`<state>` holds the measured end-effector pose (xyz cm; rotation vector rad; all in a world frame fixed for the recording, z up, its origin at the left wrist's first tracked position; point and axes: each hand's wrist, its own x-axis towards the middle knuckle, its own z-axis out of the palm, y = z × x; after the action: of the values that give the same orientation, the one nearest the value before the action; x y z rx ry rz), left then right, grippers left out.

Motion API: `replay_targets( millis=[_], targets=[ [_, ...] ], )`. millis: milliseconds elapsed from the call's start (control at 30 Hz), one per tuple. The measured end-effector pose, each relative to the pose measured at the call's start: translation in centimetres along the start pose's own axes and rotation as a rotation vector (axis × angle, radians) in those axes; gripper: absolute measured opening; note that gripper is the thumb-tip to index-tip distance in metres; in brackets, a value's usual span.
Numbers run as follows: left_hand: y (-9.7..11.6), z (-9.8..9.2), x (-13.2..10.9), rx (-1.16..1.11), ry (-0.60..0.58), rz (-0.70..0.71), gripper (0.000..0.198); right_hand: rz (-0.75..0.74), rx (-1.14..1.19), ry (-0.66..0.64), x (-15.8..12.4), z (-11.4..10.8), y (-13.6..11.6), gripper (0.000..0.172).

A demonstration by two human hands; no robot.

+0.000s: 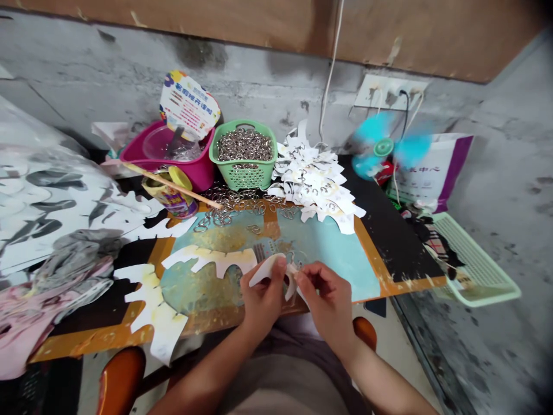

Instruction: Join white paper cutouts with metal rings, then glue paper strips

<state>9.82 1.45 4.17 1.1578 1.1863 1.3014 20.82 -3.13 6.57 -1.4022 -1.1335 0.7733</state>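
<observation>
Low over the table's front edge, my left hand [262, 297] is closed on a curved white cut-out piece [268, 268]. Thumb and fingers of my right hand [326, 297] pinch the same piece at its right end, near a small metal ring [291, 257]. Two flat white cut-outs with notched edges and yellowish stains lie to the left: one strip [216, 257] on the blue-green mat [337, 253], another piece [151, 302] overhanging the front edge. Loose metal rings [228, 210] are scattered behind the mat.
Behind stand a green basket [244, 176] of metal rings, a magenta basket [201, 170] and a tin [177, 202] with a stick across it. White cut-outs [315, 178] are heaped to their right. A blue-bladed fan [384, 147] blurs near a pale green basket [488, 276]. Crumpled cloth [73, 271] lies left.
</observation>
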Motion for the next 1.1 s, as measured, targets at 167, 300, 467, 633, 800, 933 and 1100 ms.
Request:
replay_targets(
  millis=[167,300,467,633,800,933,1100],
  targets=[
    [0.3,-0.8,0.1,-0.023,-0.142,0.012,0.039,0.196,0.157,-0.031,1.2,0.0,0.0,0.027],
    [0.7,-1.5,0.3,-0.03,-0.214,-0.007,0.04,0.069,-0.061,-0.047,2.0,-0.9,-0.3,0.026],
    [0.4,-2.1,0.3,-0.038,-0.281,-0.059,0.042,-0.156,-0.164,-0.333,3.4,-2.9,-1.2,0.011],
    [0.1,-2.2,-0.1,-0.126,-0.274,-0.111,0.046,-0.144,-0.166,-0.504,3.2,-2.9,-0.9,0.021],
    [1.3,-2.1,0.0,-0.087,-0.334,-0.205,0.042,-0.018,0.017,-0.443,2.4,-2.2,0.1,0.027],
    [2.2,-2.1,0.3,-0.085,-0.346,-0.385,0.049,0.223,0.396,-0.608,2.9,-2.5,0.8,0.039],
    [2.4,-1.8,0.0,-0.148,-0.325,-0.515,0.055,0.202,0.351,-0.577,3.1,-2.8,0.7,0.037]
  ],
)
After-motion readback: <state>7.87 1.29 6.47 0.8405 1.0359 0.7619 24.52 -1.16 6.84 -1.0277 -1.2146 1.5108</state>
